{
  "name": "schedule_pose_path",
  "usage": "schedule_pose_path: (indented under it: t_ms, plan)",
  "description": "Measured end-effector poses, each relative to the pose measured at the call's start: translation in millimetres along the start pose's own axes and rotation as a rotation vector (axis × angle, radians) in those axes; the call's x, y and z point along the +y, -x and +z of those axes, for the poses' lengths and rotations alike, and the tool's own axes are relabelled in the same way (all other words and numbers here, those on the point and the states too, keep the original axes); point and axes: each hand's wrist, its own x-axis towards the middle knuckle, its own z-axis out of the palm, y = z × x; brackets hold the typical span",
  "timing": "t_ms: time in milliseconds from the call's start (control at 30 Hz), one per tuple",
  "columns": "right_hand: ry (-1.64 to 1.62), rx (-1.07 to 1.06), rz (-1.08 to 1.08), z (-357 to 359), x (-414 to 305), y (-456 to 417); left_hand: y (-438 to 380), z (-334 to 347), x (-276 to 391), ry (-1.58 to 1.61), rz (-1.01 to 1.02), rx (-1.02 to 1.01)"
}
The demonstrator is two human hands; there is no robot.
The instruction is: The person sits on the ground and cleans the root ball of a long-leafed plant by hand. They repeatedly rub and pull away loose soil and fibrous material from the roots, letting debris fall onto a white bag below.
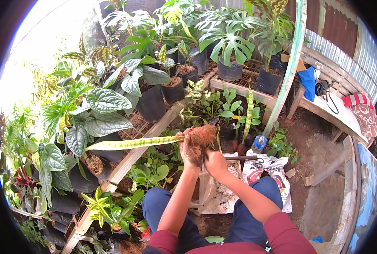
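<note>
My left hand [190, 152], smeared with soil, grips the root end of a snake plant cutting. Its long yellow-green leaf [134, 143] points left. Reddish-brown fibre [204, 135], like coconut husk, wraps the root end. My right hand [216, 163] is closed just below the fibre; whether it pinches a strand or something else is hidden. A thin dark rod [242, 157] shows to the right of that hand, and I cannot tell if the hand holds it. Below lies a soil-stained white sack [222, 198].
A printed white sack [282, 171] and a water bottle [259, 143] are at the right. Another snake plant [249, 114] stands beyond. Potted plants on a wooden-framed rack [128, 165] line the left and back. A green post [287, 76] rises near a bench [337, 111].
</note>
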Motion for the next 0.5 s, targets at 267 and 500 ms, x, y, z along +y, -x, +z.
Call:
schedule_pose_path:
  t_ms: [267, 500]
  plan:
    - [0.221, -0.037, -0.284, -31, -20, 0, -14, -14, -2, -0.292, 0.001, -0.128]
    - [0.066, 0.045, -0.434, -40, -22, 0, -19, -38, -10, -0.354, -0.201, -0.128]
